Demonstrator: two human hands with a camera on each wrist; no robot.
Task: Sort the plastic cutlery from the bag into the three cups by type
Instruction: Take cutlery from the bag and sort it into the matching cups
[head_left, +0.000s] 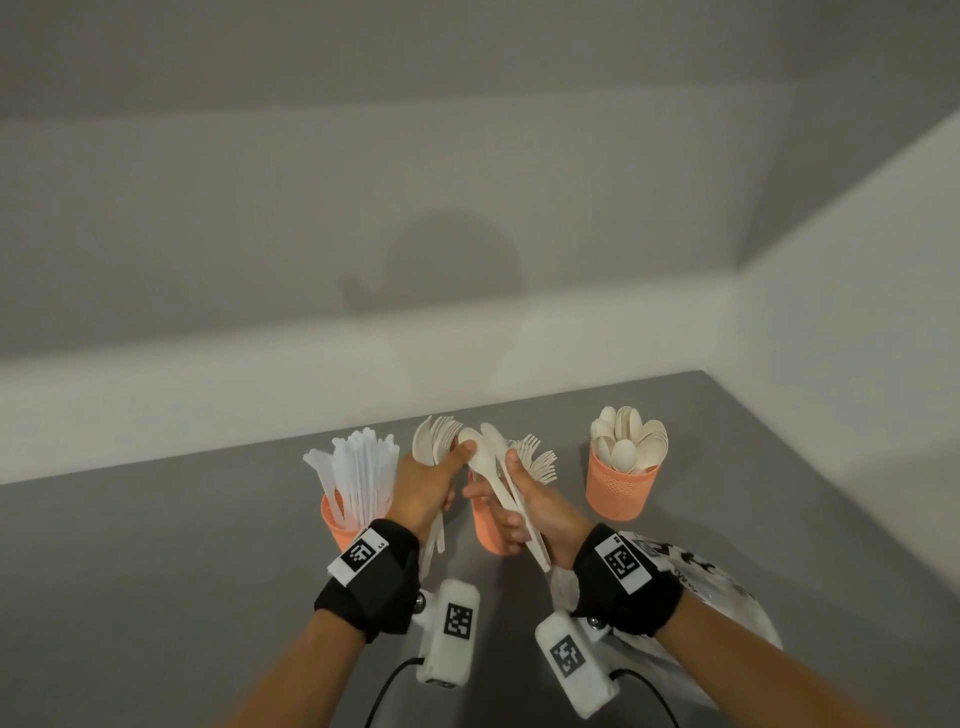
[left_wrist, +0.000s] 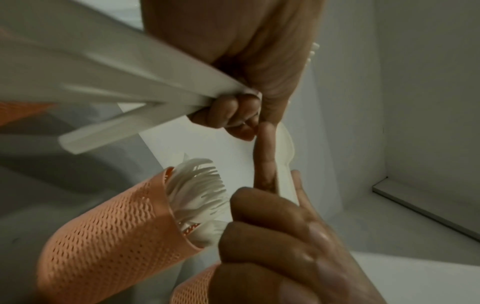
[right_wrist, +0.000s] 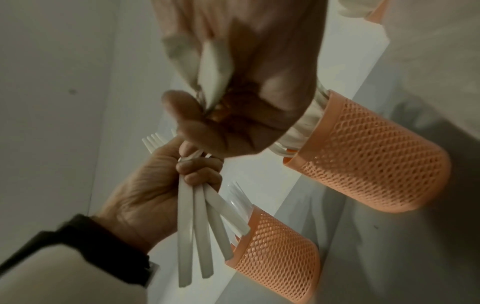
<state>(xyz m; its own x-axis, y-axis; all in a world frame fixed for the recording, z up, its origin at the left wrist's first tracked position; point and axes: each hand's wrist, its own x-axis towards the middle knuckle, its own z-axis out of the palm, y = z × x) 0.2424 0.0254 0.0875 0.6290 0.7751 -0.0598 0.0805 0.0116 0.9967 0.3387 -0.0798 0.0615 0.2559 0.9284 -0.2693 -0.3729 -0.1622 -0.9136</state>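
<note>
Three orange mesh cups stand in a row on the grey table. The left cup (head_left: 336, 527) holds clear knives (head_left: 361, 467), the middle cup (head_left: 487, 535) forks (head_left: 540, 460), the right cup (head_left: 618, 491) spoons (head_left: 629, 441). My left hand (head_left: 431, 480) grips a bundle of beige forks (head_left: 435, 441) by the handles (right_wrist: 197, 226), just left of the middle cup. Above that cup, my right hand (head_left: 522, 506) holds a few beige spoons (head_left: 488, 457). The left thumb touches a spoon bowl. In the left wrist view the fork handles (left_wrist: 116, 86) fan out leftward from the left hand (left_wrist: 233, 107).
The plastic bag (head_left: 701, 582) with black print lies on the table (head_left: 156, 571) under my right forearm. White walls enclose the table at the back and on the right. In the right wrist view the knife cup (right_wrist: 280, 257) and fork cup (right_wrist: 376, 154) stand close together.
</note>
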